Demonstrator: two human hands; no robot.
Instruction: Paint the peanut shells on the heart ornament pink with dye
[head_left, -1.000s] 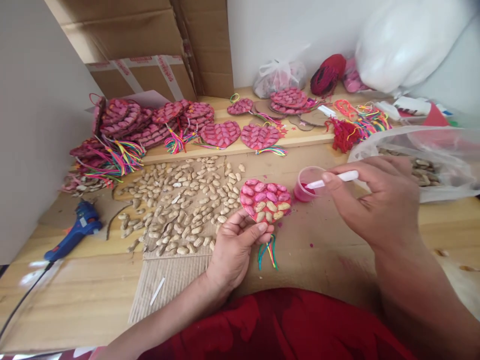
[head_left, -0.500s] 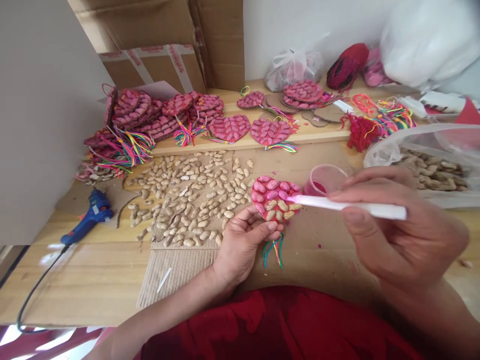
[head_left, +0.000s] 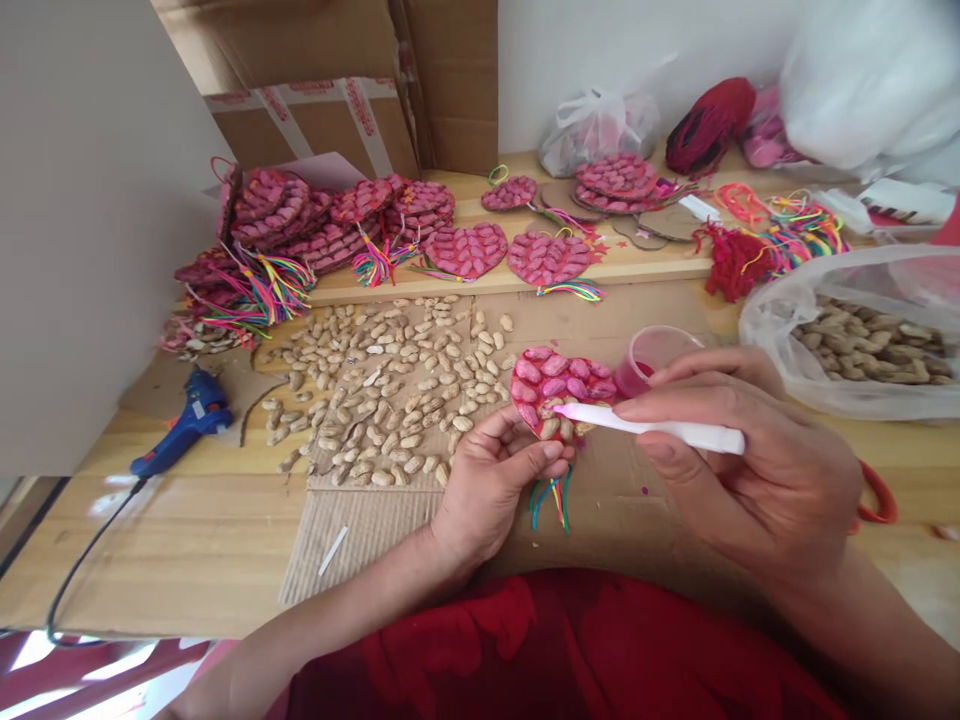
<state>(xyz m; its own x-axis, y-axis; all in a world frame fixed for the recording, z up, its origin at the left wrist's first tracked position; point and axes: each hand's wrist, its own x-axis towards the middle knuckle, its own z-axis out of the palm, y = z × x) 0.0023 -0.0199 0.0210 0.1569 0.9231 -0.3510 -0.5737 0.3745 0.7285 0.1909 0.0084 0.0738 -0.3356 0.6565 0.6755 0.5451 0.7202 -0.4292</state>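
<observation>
Gripping: left hand (head_left: 484,485) pinched peanut heart (head_left: 551,367) low, fingers nearly closed; right hand's (head_left: 772,470) fingers clasped white applicator (head_left: 697,436).
Heart: was over cardboard (head_left: 622,500), applicator tip at tan peanuts (head_left: 550,428).
Strokes: light ones, heart steady, likely suited.
Bench (head_left: 210,560): loose peanuts (head_left: 411,440) lay left, glue gun (head_left: 184,430) farther left; right hand overlapped clear cup (head_left: 652,352).

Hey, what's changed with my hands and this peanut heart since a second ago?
Your right hand has moved the white tool leftward, from the cup to the peanut heart, its tip now at the lower, paler peanuts. Nothing was taken hold of or let go. Your left hand still holds the heart.
</observation>
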